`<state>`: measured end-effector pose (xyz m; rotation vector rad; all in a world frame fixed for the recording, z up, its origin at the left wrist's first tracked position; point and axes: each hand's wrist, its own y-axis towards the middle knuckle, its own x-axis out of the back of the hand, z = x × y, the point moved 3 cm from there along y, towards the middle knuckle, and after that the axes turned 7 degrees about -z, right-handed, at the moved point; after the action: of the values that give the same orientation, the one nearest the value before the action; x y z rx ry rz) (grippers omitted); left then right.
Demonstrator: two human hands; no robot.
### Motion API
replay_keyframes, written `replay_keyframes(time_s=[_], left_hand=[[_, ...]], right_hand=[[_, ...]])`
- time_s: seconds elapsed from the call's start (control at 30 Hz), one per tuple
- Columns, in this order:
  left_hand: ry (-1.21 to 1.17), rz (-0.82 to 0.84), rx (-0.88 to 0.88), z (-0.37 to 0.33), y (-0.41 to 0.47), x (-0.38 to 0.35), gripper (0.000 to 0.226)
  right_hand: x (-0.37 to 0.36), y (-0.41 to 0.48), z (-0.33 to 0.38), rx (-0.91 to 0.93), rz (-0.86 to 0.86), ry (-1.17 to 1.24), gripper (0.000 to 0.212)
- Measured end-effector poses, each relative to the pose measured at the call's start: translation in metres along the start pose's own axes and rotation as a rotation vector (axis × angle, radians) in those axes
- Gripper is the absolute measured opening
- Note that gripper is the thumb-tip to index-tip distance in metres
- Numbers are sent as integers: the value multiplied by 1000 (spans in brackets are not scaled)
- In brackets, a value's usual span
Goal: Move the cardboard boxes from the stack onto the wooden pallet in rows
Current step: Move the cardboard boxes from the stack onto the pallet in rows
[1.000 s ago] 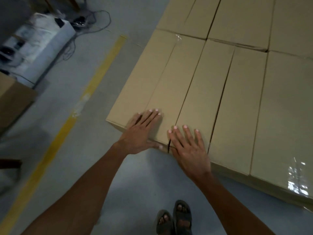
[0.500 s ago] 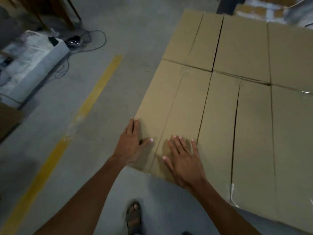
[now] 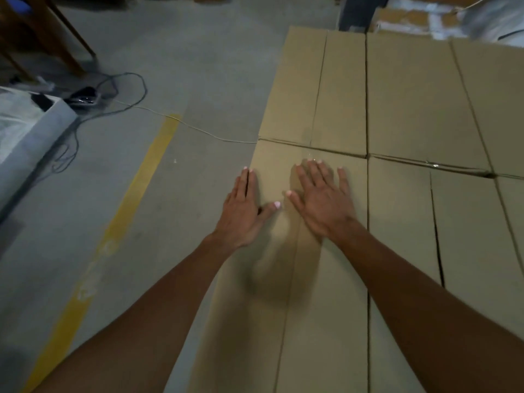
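Several brown cardboard boxes lie packed side by side in rows, filling the right half of the view. The nearest left box (image 3: 286, 279) runs from the bottom edge up to a cross seam. My left hand (image 3: 241, 211) lies along that box's left edge, fingers straight down its side and thumb on top. My right hand (image 3: 323, 199) rests flat on the box's top with fingers spread. A second box (image 3: 402, 222) sits tight against its right side, and another box (image 3: 312, 92) lies beyond the seam. The pallet beneath is hidden.
A yellow floor line (image 3: 119, 231) runs diagonally left of the boxes on grey concrete. Cables (image 3: 119, 89) loop across the floor at upper left beside a white wrapped bundle (image 3: 25, 129). Wooden legs (image 3: 51, 32) stand at top left. Wrapped goods (image 3: 453, 15) sit behind the boxes.
My view has come forward over the boxes. Both hands have slid farther up the near-left box, the left now on its side edge, the right flat on top.
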<state>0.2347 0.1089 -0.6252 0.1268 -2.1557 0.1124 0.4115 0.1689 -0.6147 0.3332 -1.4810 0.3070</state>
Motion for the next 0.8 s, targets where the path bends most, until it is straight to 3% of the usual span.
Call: replay_keyframes(time_s=[0.13,0.33,0.47,0.57,0.67,0.8], left_hand=[[12,-21,-6,-6,75,-7,102],[-285,9,176,0,137,-12,118],[-346,-57,219,5,137,-12,100],[-329,-80,174,3,137,-10,90],[-262,-6,136,1,138,-13,109],[30,-3,74,-7,134,-13,108]], right_hand=[[-9,55,-24,-17,-58,6,80],[-17,57,-25,-29,-107,88,80],[-17,59,-28,-40,-107,96,83],[-19,59,-27,-56,-102,80,85],[-18,61,-27,-62,-89,66,86],[-16,61,-27,-57,-66,67,86]])
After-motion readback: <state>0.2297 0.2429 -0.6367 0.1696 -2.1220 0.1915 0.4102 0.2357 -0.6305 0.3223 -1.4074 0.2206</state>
